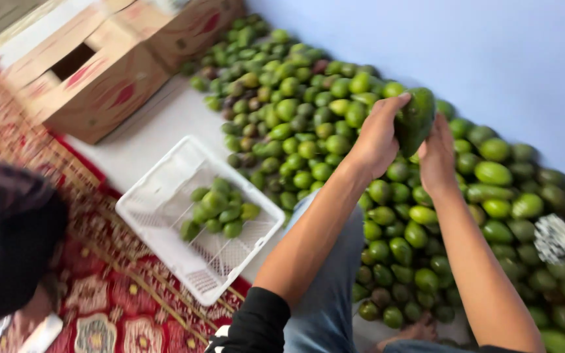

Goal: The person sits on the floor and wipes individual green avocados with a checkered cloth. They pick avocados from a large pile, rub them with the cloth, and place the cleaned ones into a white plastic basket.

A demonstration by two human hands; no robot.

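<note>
Smooth oval green avocado [415,119]

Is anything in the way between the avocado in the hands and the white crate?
Nothing visible blocks it. Both hands, left hand and right hand, hold the avocado above the pile; the white crate lies open-topped, partly filled.

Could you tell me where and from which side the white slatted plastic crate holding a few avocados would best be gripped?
Probably by the rims of the two short ends of the white slatted plastic crate, one hand each, coming from above. The green avocados lie bunched in the middle, so the ends stay free. Both the left hand and the right hand currently hold a large dark green avocado.
</note>
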